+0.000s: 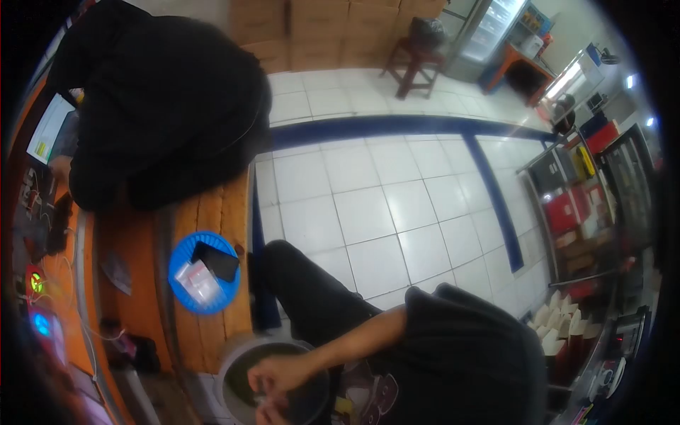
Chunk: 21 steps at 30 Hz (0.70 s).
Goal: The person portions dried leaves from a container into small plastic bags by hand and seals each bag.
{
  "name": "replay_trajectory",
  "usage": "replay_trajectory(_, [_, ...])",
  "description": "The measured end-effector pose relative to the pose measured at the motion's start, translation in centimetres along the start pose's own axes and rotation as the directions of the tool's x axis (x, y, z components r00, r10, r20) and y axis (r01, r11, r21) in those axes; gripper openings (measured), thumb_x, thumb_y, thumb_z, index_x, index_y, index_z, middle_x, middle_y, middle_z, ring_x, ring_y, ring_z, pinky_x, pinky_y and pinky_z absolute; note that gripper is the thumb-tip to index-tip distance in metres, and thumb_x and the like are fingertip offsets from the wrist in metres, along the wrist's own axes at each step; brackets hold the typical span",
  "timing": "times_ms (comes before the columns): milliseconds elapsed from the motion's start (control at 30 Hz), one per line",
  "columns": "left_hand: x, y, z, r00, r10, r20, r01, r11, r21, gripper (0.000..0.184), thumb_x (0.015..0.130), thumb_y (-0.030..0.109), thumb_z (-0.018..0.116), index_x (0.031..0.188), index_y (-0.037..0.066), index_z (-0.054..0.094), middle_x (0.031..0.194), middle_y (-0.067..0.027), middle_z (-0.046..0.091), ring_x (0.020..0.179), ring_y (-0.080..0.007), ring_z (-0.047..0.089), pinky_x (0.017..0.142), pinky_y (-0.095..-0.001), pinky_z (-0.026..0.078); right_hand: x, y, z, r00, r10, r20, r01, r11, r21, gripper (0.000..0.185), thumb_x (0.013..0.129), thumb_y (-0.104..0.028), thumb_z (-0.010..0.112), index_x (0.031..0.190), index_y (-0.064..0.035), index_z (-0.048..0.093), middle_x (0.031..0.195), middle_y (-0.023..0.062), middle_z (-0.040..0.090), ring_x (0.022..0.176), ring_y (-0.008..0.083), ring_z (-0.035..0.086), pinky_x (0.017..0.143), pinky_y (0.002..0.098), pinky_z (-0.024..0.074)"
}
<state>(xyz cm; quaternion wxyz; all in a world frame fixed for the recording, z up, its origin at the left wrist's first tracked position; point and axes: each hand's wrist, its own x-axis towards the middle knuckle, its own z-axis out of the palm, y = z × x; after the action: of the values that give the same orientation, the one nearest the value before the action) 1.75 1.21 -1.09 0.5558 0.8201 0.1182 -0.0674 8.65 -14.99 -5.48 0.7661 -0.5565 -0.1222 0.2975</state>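
Over a wide, round, pale-rimmed bucket (225, 375), our two bare hands meet. The fingers of our right hand (285, 372) appear pinched around a small pale piece (259, 399); our left hand (273, 411) adjoins it, but we cannot tell its hold. Near the bucket, a round blue plastic basket (210, 309) rests on the orange-brown wooden surface (205, 343). We judge this fine handwork, calling for steady fingers above the bucket.

Dark bag (428, 32) on red stool (418, 51)
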Motion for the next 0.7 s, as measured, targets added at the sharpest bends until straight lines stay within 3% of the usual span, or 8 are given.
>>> replay_trajectory(133, [-0.2, 0.3, 0.9, 0.996, 0.083, -0.013, -0.048, 0.689, 0.723, 0.032, 0.101, 0.022, 0.048, 0.093, -0.004, 0.064, 0.088, -0.0169, 0.066, 0.078, -0.0264, 0.061, 0.071, -0.0355, 0.048, -0.2, 1.4, 1.5, 0.962, -0.221, -0.158, 0.166, 0.940, -0.299, 0.018, 0.074, -0.003, 0.072, 0.090, -0.0013, 0.063, 0.081, 0.0144, 0.068, 0.069, 0.0279, 0.069, 0.060, 0.0374, 0.0522])
replay_trajectory(233, [0.5, -4.6, -0.7, 0.967, 0.253, -0.040, -0.202, 0.850, 0.487, 0.019, 0.097, 0.009, 0.053, 0.083, -0.002, 0.059, 0.079, -0.0067, 0.063, 0.072, -0.0109, 0.055, 0.067, -0.0270, 0.047, -0.6, 1.1, 2.1, 0.939, -0.345, -0.009, 0.250, 0.699, -0.670, 0.011, 0.076, -0.010, 0.070, 0.083, -0.0034, 0.066, 0.090, 0.0124, 0.064, 0.082, 0.0257, 0.066, 0.066, 0.0386, 0.0505])
replay_trajectory(300, [-0.1, -6.2, -1.5, 0.991, 0.084, -0.105, -0.075, 0.993, 0.095, 0.019, 0.092, 0.008, 0.052, 0.075, -0.001, 0.056, 0.073, -0.0033, 0.059, 0.069, -0.0096, 0.050, 0.064, -0.0281, 0.043, -1.9, 0.4, 2.8, 0.873, -0.445, 0.197, 0.319, 0.219, -0.922, 0.013, 0.085, -0.020, 0.059, 0.090, -0.0116, 0.069, 0.094, 0.0075, 0.058, 0.089, 0.0231, 0.058, 0.068, 0.0360, 0.0481])
replay_trajectory(367, [-0.4, -1.6, -2.4, 0.993, -0.116, 0.021, 0.117, 0.993, -0.023, 0.018, 0.089, 0.009, 0.050, 0.077, -0.003, 0.053, 0.071, -0.0064, 0.055, 0.065, -0.0140, 0.044, 0.057, -0.0329, 0.039, -3.2, -3.7, 3.0, 0.869, -0.180, 0.460, 0.485, 0.129, -0.865, 0.017, 0.085, -0.027, 0.060, 0.082, -0.0139, 0.070, 0.095, 0.0045, 0.057, 0.093, 0.0204, 0.054, 0.070, 0.0338, 0.0471])
replay_trajectory(533, [-1.3, -2.8, -2.7, 0.993, -0.063, 0.096, 0.071, 0.994, -0.078, 0.010, 0.083, 0.003, 0.055, 0.078, -0.002, 0.060, 0.089, -0.0093, 0.059, 0.079, -0.0205, 0.057, 0.072, -0.0322, 0.045, -0.8, -5.0, 2.0, 0.464, -0.325, 0.824, 0.886, 0.152, -0.438, 0.020, 0.085, -0.031, 0.066, 0.074, -0.0143, 0.068, 0.086, 0.0027, 0.058, 0.082, 0.0168, 0.059, 0.064, 0.0309, 0.0462])
replay_trajectory(600, [-1.5, -2.8, -1.9, 0.998, -0.059, -0.031, 0.054, 0.989, -0.137, 0.010, 0.083, 0.004, 0.055, 0.077, -0.002, 0.060, 0.094, -0.0099, 0.060, 0.083, -0.0227, 0.059, 0.077, -0.0333, 0.046, 0.1, -5.0, 1.6, 0.656, -0.031, 0.754, 0.752, 0.114, -0.649, 0.017, 0.088, -0.027, 0.066, 0.078, -0.0137, 0.068, 0.076, 0.0023, 0.061, 0.063, 0.0174, 0.062, 0.055, 0.0325, 0.0472])
replay_trajectory(667, [-1.3, -1.8, -1.8, 0.925, 0.362, -0.111, -0.352, 0.930, 0.103, 0.010, 0.086, 0.005, 0.057, 0.079, -0.001, 0.061, 0.090, -0.0117, 0.063, 0.083, -0.0295, 0.062, 0.084, -0.0359, 0.047, 0.5, -3.3, 1.2, 0.697, -0.017, 0.716, 0.701, 0.225, -0.677, 0.018, 0.090, -0.027, 0.064, 0.082, -0.0115, 0.068, 0.074, 0.0034, 0.063, 0.056, 0.0197, 0.062, 0.052, 0.0332, 0.0477])
replay_trajectory(700, [-2.0, -2.1, -1.9, 0.926, 0.350, -0.141, -0.339, 0.936, 0.095, 0.010, 0.086, 0.005, 0.057, 0.079, -0.001, 0.061, 0.090, -0.0117, 0.063, 0.083, -0.0295, 0.062, 0.084, -0.0359, 0.047, 0.3, -2.5, 1.3, 0.774, -0.001, 0.633, 0.599, 0.325, -0.732, 0.019, 0.093, -0.027, 0.062, 0.086, -0.0093, 0.067, 0.071, 0.0045, 0.065, 0.048, 0.0219, 0.061, 0.049, 0.0339, 0.0483])
